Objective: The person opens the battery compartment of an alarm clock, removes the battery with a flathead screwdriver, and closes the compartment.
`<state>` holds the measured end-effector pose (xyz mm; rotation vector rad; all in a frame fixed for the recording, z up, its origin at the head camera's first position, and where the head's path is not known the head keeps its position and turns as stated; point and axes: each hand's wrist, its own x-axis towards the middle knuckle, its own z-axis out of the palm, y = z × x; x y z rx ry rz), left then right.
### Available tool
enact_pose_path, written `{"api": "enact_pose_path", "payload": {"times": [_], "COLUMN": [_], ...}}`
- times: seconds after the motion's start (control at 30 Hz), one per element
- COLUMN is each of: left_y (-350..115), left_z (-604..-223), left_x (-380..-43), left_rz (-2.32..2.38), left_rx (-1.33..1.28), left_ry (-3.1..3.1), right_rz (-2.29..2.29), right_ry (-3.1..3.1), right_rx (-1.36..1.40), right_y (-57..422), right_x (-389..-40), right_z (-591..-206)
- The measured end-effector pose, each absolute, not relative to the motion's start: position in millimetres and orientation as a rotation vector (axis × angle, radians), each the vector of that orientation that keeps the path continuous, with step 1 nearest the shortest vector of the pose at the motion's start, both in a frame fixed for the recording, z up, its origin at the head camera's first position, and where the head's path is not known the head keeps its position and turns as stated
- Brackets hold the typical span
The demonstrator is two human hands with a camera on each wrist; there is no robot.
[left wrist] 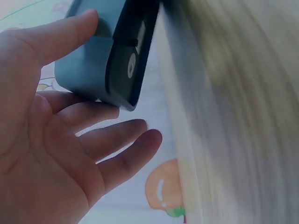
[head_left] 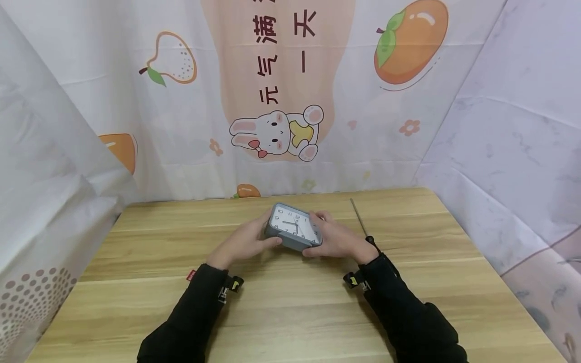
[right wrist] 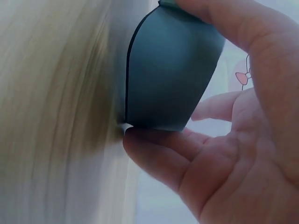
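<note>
A grey-blue alarm clock [head_left: 295, 227] with a white dial is held between both hands over the back middle of the table, its face tipped up toward the head camera. The left hand [head_left: 245, 241] grips its left end, thumb along the lower side; in the left wrist view, the clock's dark recessed back [left wrist: 132, 60] shows, with two fingers spread away from the casing [left wrist: 81, 65]. At the other end, the right hand [head_left: 337, 238] holds the clock between thumb and fingers. In the right wrist view, fingertips [right wrist: 140, 140] support the clock's edge.
A screwdriver [head_left: 358, 217] lies on the wooden table [head_left: 281, 312] beside the right wrist, its dark handle partly hidden by the sleeve. Printed curtains [head_left: 177, 126] hang behind the table and along both sides.
</note>
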<state>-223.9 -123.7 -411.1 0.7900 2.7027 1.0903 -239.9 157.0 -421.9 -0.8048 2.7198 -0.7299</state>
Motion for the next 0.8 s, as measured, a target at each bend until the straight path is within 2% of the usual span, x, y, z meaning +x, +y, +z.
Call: {"api": "enact_pose_path", "payload": {"times": [0.8], "left_y": [-121.4], "left_z": [-396.4], "left_x": [-213.0], "left_rz": [1.071], "left_rx": [0.853], "left_ry": [2.799], "right_rz": [-0.742], "right_ry": [2.691], "right_rx": [-0.807], "right_y": [147.9], "right_x": [-229.9], "right_z": [-415.4]}}
